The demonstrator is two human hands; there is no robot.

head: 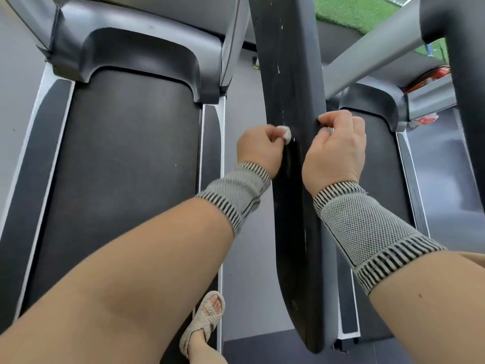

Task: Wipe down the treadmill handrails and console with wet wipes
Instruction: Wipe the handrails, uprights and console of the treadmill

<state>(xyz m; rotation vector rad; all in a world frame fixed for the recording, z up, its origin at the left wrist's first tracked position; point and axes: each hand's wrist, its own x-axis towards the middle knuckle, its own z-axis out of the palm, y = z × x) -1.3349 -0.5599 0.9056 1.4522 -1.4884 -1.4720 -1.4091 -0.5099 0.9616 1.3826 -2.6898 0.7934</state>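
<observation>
Two bare forearms in knit wrist bands reach to a black handrail (291, 106).
Left hand (258, 148) pinches a balled white wipe (286, 134) against the rail's left edge; right hand (334, 151), fingers curled, grips its right edge directly opposite. Below the rail's left side, a sandalled foot (207, 319) stands beside a treadmill belt (118, 166).

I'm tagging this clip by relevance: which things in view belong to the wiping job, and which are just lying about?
Part of the job:
- small balled white wet wipe, pinched in the left hand
- long black padded handrail
- right hand, gripping the handrail's edge

Just lying about:
- black treadmill belt
- red-and-white packet on the grey ledge
- green artificial turf
- beige woven sandal
</observation>
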